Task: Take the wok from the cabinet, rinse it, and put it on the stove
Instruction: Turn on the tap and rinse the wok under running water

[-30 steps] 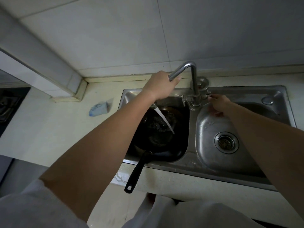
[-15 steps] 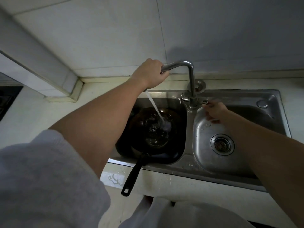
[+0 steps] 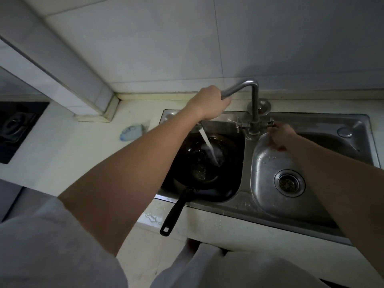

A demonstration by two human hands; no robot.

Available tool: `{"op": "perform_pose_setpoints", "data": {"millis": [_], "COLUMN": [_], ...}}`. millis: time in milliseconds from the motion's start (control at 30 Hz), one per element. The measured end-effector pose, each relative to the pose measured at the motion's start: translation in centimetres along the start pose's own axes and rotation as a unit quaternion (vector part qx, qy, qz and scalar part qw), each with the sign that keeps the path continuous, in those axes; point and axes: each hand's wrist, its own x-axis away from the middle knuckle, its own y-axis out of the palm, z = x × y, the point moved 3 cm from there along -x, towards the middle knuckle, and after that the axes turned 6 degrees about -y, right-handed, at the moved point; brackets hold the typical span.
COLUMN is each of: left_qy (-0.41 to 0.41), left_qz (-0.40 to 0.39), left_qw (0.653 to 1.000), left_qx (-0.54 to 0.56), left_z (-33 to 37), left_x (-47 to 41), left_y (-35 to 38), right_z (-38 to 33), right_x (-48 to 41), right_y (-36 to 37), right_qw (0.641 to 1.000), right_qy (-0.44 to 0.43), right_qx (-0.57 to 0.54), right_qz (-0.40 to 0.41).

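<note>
The dark wok (image 3: 197, 161) lies in the left basin of the steel sink (image 3: 311, 223), its black handle (image 3: 173, 214) sticking out over the front edge. A stream of water (image 3: 207, 145) falls from the tap spout into the wok. My left hand (image 3: 209, 102) is closed around the end of the metal spout (image 3: 252, 94), above the left basin. My right hand (image 3: 280, 136) pinches the right tap knob (image 3: 270, 123) at the base of the faucet.
The right basin with its drain (image 3: 288, 182) holds nothing. A small blue-white object (image 3: 132, 133) lies on the counter left of the sink. The black stove (image 3: 16, 125) sits at the far left behind a tiled wall corner (image 3: 95, 113).
The spout stays over the left basin in my left hand. The water stream into the wok has grown stronger. My view has shifted slightly; the right hand stays on the knob.
</note>
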Motion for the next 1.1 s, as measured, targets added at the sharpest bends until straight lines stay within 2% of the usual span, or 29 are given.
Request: {"op": "perform_pose_setpoints", "data": {"millis": [167,200,267,333,433,467,500,533,633,767,1100], "left_qy": [-0.029,-0.039,-0.063,-0.074,-0.066,-0.062,-0.054,-0.044,-0.007,0.024,0.101], "left_qz": [-0.018,-0.024,-0.031,-0.022,-0.008,-0.003,0.004,0.015,0.042,0.074,0.078], "left_qw": [0.998,0.996,0.991,0.988,0.988,0.989,0.991,0.993,0.997,0.997,0.986], "left_qx": [0.061,0.078,0.114,0.134,0.141,0.136,0.123,0.106,0.059,-0.002,-0.108], "left_z": [1.4,1.6,2.0,2.1,1.9,1.7,1.5,1.2,0.6,-0.6,-1.0], "left_x": [1.9,2.2,2.6,2.8,2.8,2.7,2.5,2.3,1.6,-0.1,-4.2], "left_y": [1.4,1.7,2.3,2.7,2.8,2.7,2.7,2.5,1.7,0.1,-2.7], "right_z": [-0.8,-0.8,-0.4,-0.3,-0.7,-0.7,-1.1,-1.4,-0.9,-0.5,0.8], "right_x": [-1.0,-0.8,-1.5,-2.2,-1.5,-0.7,-0.6,-0.8,-1.1,-0.3,0.5], "right_y": [-0.2,-0.2,0.6,0.4,0.1,0.0,-0.4,-0.7,-0.7,-1.1,0.5], "right_qw": [0.998,0.993,0.938,0.912,0.938,0.963,0.989,0.998,0.997,1.000,0.999], "right_qy": [-0.020,-0.017,-0.097,-0.113,-0.093,-0.078,-0.028,-0.010,0.012,-0.001,0.046], "right_qx": [0.064,0.114,0.330,0.390,0.333,0.255,0.140,0.061,0.067,0.031,-0.016], "right_qz": [-0.006,-0.023,-0.052,-0.059,-0.035,-0.046,-0.030,-0.006,-0.026,-0.006,-0.009]}}
